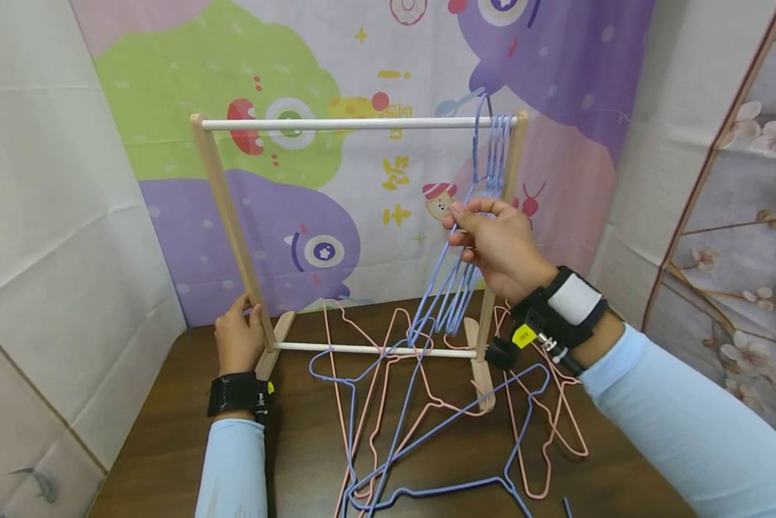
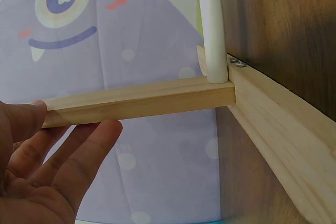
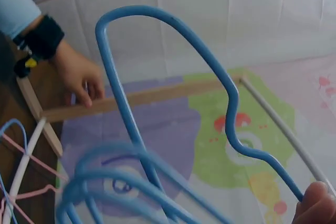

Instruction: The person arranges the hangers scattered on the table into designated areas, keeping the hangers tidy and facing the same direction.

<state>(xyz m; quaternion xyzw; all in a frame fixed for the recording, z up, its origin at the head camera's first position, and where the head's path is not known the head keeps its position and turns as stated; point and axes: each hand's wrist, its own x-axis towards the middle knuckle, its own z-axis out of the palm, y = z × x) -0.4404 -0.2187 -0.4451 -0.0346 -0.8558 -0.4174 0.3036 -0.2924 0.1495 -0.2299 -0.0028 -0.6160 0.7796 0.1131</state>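
My right hand [image 1: 504,244] pinches a light-blue hanger [image 1: 436,277] between thumb and fingers, just below its neck. That hanger's hook rises over the white top bar [image 1: 336,124] of a small wooden clothes rack, higher than the hooks beside it. Several blue hangers [image 1: 493,151] hang close together at the bar's right end, partly behind my right hand. Low on the rack's left post [image 1: 226,208], my left hand [image 1: 239,334] holds the wood, thumb on one side and fingers on the other. The right wrist view shows the blue hanger [image 3: 119,93] large and close.
Pink hangers [image 1: 536,496] and blue hangers [image 1: 449,489] lie tangled on the brown table [image 1: 167,432], in front of and around the rack's lower bar [image 1: 336,350]. A cartoon-print cloth [image 1: 219,93] hangs behind; pale panels stand at both sides.
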